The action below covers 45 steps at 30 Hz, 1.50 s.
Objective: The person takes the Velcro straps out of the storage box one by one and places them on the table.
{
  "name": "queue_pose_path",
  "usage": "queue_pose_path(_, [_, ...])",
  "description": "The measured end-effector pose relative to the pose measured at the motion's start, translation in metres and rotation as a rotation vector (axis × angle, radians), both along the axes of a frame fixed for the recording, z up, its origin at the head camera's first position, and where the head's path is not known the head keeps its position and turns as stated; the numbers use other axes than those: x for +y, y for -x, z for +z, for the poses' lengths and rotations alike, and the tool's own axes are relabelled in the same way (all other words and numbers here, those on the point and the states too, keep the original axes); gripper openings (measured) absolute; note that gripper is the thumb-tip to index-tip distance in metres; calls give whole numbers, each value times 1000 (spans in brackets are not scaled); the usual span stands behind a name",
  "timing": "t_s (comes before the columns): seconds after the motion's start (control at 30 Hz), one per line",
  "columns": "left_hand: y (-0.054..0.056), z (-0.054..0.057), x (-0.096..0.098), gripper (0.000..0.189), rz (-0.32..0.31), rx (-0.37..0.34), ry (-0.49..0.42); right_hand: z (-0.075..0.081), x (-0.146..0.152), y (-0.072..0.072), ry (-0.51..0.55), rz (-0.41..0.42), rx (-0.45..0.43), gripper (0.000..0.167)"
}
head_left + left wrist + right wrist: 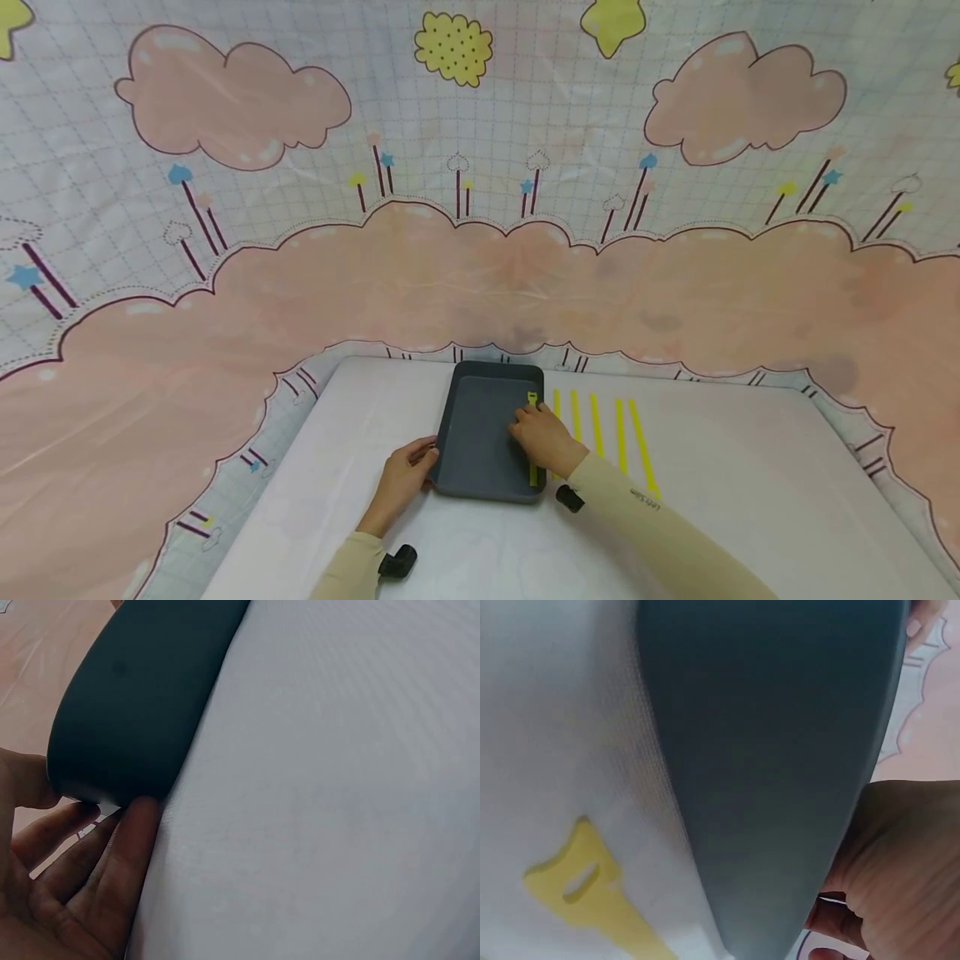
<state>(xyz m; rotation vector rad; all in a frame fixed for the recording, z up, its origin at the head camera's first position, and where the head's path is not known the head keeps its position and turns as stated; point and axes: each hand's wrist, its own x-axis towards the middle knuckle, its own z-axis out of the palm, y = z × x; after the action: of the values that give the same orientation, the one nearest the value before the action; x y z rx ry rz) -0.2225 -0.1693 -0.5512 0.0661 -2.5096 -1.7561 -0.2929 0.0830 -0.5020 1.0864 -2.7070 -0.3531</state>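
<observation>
A dark grey rectangular tray (483,433) lies on the white table. My left hand (405,479) grips its lower left edge; in the left wrist view the thumb lies at the rim and the fingers (135,840) touch the outer wall low down. Inside the tray, along its right side, lies a yellow strip with a slotted handle end (533,475). My right hand (546,437) reaches over the right rim, fingers curled at the middle of this strip. The fingertips are partly hidden behind the tray wall in the right wrist view. Several similar yellow strips (596,421) lie right of the tray.
The white table (720,467) extends to both sides. Behind it hangs a cloth printed with pink clouds (510,292). In the right wrist view, the slotted handle of one loose strip (577,877) lies beside the tray's outer wall. A black wrist device (398,562) sits on the left sleeve.
</observation>
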Motion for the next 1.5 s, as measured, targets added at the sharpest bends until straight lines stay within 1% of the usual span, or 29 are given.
queue_pose_path(0.13, [3, -1, -1, 35, 10, -7, 12, 0, 1, 4, 21, -7, -5, 17])
queue_pose_path(0.27, [5, -2, -2, 35, 21, -18, 16, -1, 2, 7, 18, -10, -18, 18])
queue_pose_path(0.37, [6, -2, -2, 35, 22, -15, 14, -2, 2, 9, 17, -4, -6, 20])
queue_pose_path(0.47, [5, -1, -1, 35, 9, -5, 10, -3, 3, 10, 22, -6, 7, 20])
queue_pose_path(0.67, [5, -1, 0, 34, 3, -10, -2, -5, 4, 13, 52, -4, -14, 21])
queue_pose_path(0.83, [6, -3, -1, 35, -1, -2, -8, -7, 3, 16, 58, 44, 6, 16])
queue_pose_path(0.93, [6, -5, -2, 35, 4, -14, -6, -8, 3, 16, 55, 82, 4, 14])
queue_pose_path(1.03, [5, -6, -2, 35, 4, -18, -5, -7, 3, 16, 54, 111, 17, 12])
queue_pose_path(1.17, [7, -6, -3, 35, 8, -19, -5, -8, 4, 18, 72, 151, 40, 10])
queue_pose_path(1.3, [6, -9, -4, 35, 6, -21, 18, -13, 6, 19, 118, 172, 23, 15])
queue_pose_path(1.5, [7, -7, -4, 35, 4, -19, 35, -9, 8, 20, 181, 199, 35, 26])
